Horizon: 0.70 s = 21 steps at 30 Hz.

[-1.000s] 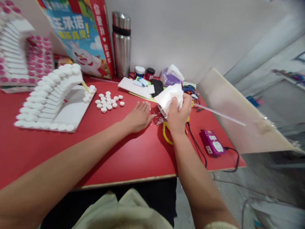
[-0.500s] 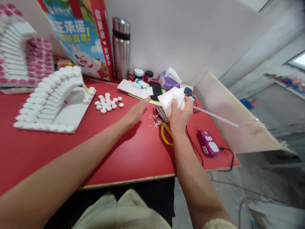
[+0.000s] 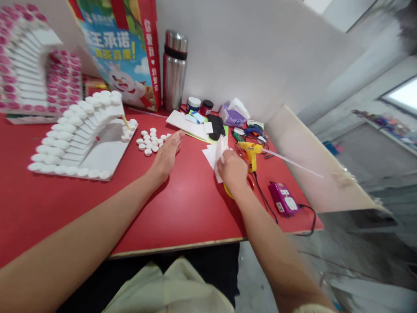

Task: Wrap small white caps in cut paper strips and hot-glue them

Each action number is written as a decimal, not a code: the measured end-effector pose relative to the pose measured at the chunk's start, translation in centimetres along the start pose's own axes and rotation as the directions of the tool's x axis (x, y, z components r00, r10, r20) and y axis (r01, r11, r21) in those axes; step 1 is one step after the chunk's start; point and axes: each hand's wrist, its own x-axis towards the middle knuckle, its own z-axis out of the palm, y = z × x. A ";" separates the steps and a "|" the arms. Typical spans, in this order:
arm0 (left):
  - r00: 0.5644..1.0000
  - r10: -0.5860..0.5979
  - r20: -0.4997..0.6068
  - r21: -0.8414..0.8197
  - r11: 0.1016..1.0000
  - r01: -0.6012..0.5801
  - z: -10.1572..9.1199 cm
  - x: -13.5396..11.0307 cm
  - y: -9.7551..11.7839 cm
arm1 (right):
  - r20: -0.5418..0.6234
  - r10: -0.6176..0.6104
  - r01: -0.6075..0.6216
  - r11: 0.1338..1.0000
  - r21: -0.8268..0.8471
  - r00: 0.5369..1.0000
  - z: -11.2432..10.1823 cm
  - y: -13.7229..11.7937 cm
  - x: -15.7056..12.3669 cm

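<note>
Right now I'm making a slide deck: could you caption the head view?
Right hand holds a white tissue down on the red table; left hand rests open beside loose white caps.

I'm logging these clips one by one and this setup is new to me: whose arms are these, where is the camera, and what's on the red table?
There is no machine here: both arms belong to one person, filmed by a camera worn on the head that looks forward and down, so you see their own view. The left hand lies open, palm down, on the red table, beside a small heap of white caps. The right hand has its fingers closed on a white tissue against the tabletop. Just past it lies a yellow glue gun; a purple power strip sits nearer the edge. To the left stands a stepped model of white caps, with a steel flask by the wall.
</note>
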 end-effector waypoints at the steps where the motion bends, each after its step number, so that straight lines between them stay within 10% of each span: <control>1: 1.000 -0.001 -0.001 -0.009 1.000 0.001 -0.1 0.1 0.0 | -0.050 0.016 -0.016 1.000 -0.005 0.999 -0.6 1.0 0.3; 8: 0.988 -0.155 0.016 -0.117 0.981 0.155 -0.7 0.5 1.4 | -0.418 -0.037 0.106 0.984 0.142 0.908 -3.3 0.8 0.5; 14: 0.928 -0.318 0.192 -0.244 0.901 0.359 -0.3 0.2 1.9 | -0.040 -0.278 0.277 0.912 0.302 0.960 -1.1 -4.2 -1.1; 21: 0.954 -0.236 0.186 -0.203 0.941 0.272 -0.1 0.7 1.1 | 0.075 -0.132 0.094 0.920 0.382 0.988 -4.1 -2.9 2.3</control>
